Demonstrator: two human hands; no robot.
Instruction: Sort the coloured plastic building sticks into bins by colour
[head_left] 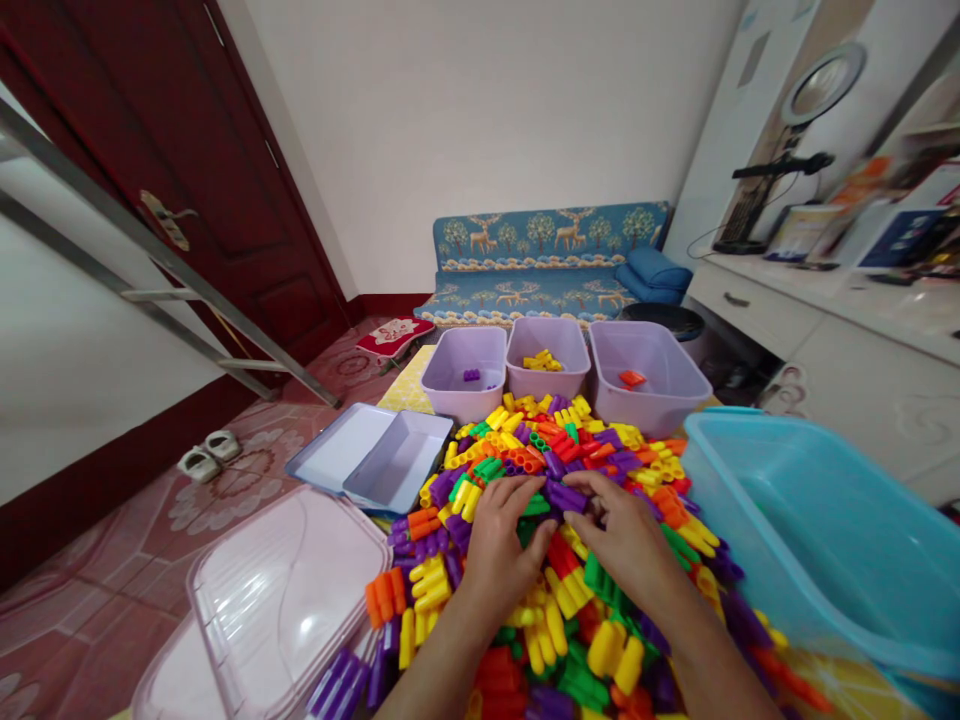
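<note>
A large heap of plastic pieces in yellow, purple, green, red and orange (386, 597) covers the middle of the table. Over its centre, my left hand (506, 535) has curved fingers spread apart beside a purple piece (564, 497). My right hand (615, 520) reaches in from the other side, its thumb and fingers closed on that purple piece. Three lilac bins stand behind the heap: the left bin (465, 405) has a few purple pieces, the middle bin (547, 382) yellow ones, the right bin (652, 408) red ones.
A big turquoise tub (840, 530) stands at the right. To the left lie a shallow grey-blue tray (401, 460) and clear pinkish lids (289, 590). Beyond the table are a blue patterned sofa (525, 290), a metal ladder (172, 260) and a white cabinet (847, 350).
</note>
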